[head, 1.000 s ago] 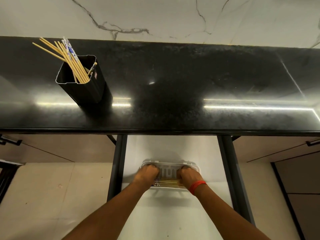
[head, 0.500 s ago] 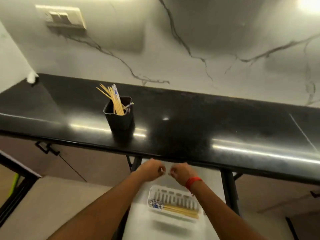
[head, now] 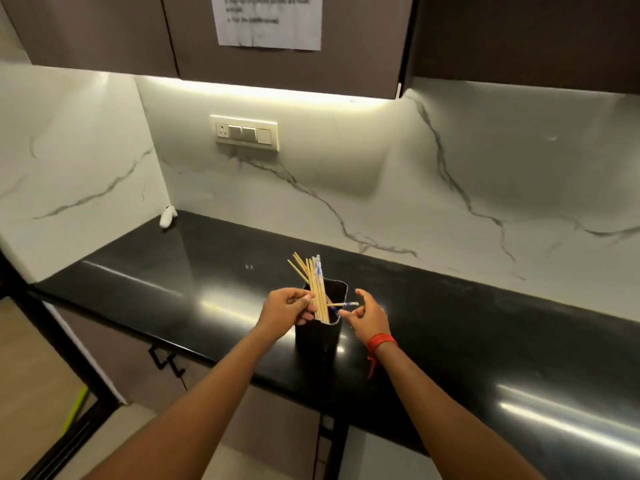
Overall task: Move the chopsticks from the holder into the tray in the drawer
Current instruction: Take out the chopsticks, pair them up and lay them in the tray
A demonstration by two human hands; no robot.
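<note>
A black rectangular holder (head: 318, 336) stands on the black counter (head: 485, 327), near its front edge. A bundle of wooden chopsticks (head: 311, 277) leans to the left out of its top. One blue-patterned chopstick (head: 343, 304) lies slanted across the rim, pointing right. My left hand (head: 285, 308) is at the holder's left side and pinches the bundle between thumb and fingers. At the right rim, my right hand (head: 369, 315) has its thumb and curled fingers on either side of the slanted chopstick's tip, not closed on it. The drawer tray is out of view.
A small white object (head: 168, 216) lies in the counter's back left corner. A switch panel (head: 244, 133) is on the marble wall, and a paper notice (head: 270, 19) hangs on the upper cabinet. A black cabinet handle (head: 166, 362) sits below the counter's edge.
My hands have left the tray in the drawer and risen to the holder on the counter. The view has tilted up, so the tray has dropped out of sight.
</note>
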